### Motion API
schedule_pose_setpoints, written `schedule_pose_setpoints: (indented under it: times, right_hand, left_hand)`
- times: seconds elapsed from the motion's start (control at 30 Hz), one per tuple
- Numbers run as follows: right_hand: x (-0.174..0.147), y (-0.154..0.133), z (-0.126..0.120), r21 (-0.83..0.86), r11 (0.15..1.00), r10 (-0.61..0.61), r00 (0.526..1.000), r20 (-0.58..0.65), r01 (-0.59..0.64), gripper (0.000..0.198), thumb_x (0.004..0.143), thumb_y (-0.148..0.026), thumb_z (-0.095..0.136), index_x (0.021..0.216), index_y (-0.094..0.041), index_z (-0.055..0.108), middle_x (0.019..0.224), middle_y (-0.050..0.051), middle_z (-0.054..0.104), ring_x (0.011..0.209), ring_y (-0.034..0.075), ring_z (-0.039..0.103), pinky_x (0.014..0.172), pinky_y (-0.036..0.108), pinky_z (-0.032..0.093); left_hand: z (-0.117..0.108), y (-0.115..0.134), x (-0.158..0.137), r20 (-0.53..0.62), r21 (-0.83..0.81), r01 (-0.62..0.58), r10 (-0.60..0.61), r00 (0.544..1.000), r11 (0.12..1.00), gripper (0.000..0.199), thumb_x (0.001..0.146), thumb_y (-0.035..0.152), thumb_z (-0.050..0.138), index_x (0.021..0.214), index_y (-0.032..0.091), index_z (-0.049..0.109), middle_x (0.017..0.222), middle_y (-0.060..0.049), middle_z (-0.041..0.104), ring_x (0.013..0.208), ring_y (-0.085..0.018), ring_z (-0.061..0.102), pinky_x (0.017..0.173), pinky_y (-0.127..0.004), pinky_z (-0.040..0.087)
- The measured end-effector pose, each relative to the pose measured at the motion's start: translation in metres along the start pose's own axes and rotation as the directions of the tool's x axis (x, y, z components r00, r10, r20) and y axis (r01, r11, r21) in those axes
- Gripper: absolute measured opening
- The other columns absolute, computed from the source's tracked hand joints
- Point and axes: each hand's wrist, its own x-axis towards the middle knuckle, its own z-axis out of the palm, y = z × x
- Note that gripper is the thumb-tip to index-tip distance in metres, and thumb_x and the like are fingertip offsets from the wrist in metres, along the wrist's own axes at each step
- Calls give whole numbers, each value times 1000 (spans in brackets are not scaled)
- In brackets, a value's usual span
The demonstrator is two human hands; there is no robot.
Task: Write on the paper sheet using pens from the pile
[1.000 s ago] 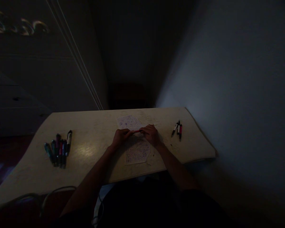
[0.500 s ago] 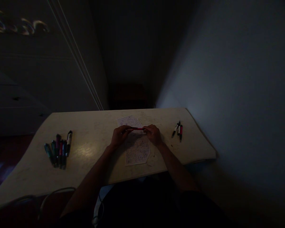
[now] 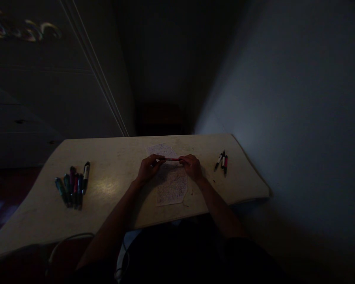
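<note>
Between my two hands a red pen (image 3: 172,159) lies level, held at both ends. My left hand (image 3: 149,167) pinches its left end, and my right hand (image 3: 191,165) grips the right end; the fingers cover both tips. Beneath them a sheet of paper (image 3: 172,189) covered in dense handwriting rests on the table, with its upper part (image 3: 161,150) showing beyond my hands. To the right lies a small group of pens (image 3: 221,161), white, black and red. A larger cluster of pens (image 3: 72,189) in green, purple, red, dark blue and white lies at the left.
The pale table (image 3: 118,146) runs across the view, with a wall (image 3: 298,118) close on its right. Dark cabinet fronts (image 3: 47,94) stand at the left. A cable (image 3: 73,236) loops near the front left edge. Small dark bits (image 3: 214,181) lie near the right pens.
Both hands keep their hold on the red pen. The pen looks slightly turned, and a little more of it shows between my fingers. The other pens and the paper stay where they were.
</note>
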Motion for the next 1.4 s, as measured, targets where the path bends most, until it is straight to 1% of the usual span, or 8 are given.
schedule_pose_setpoints:
  times: [0.2,0.33,0.43,0.63,0.8,1.03,1.2,1.4]
  right_hand:
    - [0,-3,-1,13,1000,-24,998,55,23,14,91,-23,63,97,-23,76,87,7,74,82,23,63,80,37,47]
    - [1,-5,-2,25,999,-25,999,31,24,17,93,-29,61,98,-24,76,85,7,74,81,23,63,79,37,47]
    - [0,-5,-3,23,1000,2,1000,6,-2,18,93,-32,60,98,-25,76,85,7,74,80,22,62,79,37,47]
    - [0,-4,-3,29,999,16,1000,12,-17,17,92,-28,60,98,-23,76,86,7,74,82,23,63,79,37,47]
    - [0,-5,-2,33,999,-4,998,59,2,17,92,-26,61,99,-23,76,87,7,74,83,22,63,82,37,48]
    - [-1,-4,-2,9,1000,3,999,38,-3,18,92,-24,60,101,-24,76,88,7,74,84,23,64,80,36,48]
    - [-1,-3,-2,-7,1000,-22,1000,15,22,15,92,-23,62,98,-22,76,84,7,74,81,22,63,79,35,48]
    - [0,-4,-1,10,1000,-27,998,59,26,16,93,-25,61,100,-24,76,87,6,74,83,22,63,80,35,48]
  left_hand:
    - [-4,2,-4,12,80,117,-119,993,990,54,94,50,44,54,17,59,51,-4,56,50,-13,51,51,-24,37]
    - [-5,2,-4,-20,9,102,-102,995,995,38,88,51,56,97,17,67,75,-3,67,55,-12,55,52,-22,40]
    - [-3,-1,-2,0,-44,55,-55,998,998,57,79,49,69,126,19,56,99,-5,69,54,-9,54,53,-21,43]
    - [0,-3,-1,14,46,10,-10,1000,999,30,84,46,61,90,18,72,82,-7,72,60,-13,58,59,-24,45]
    - [-5,0,-3,36,102,98,-102,994,990,51,93,50,43,62,16,65,55,-5,60,53,-15,55,52,-25,39]
    - [-3,1,-2,2,-6,60,-60,998,998,49,78,49,68,117,18,63,96,-5,70,53,-9,52,54,-22,44]
    - [0,-2,0,19,19,10,-10,1000,1000,27,81,43,65,89,18,73,79,-5,71,59,-13,56,59,-24,44]
    - [-5,3,-3,45,97,116,-121,992,989,51,90,51,49,54,16,62,48,-2,53,47,-13,49,48,-25,32]
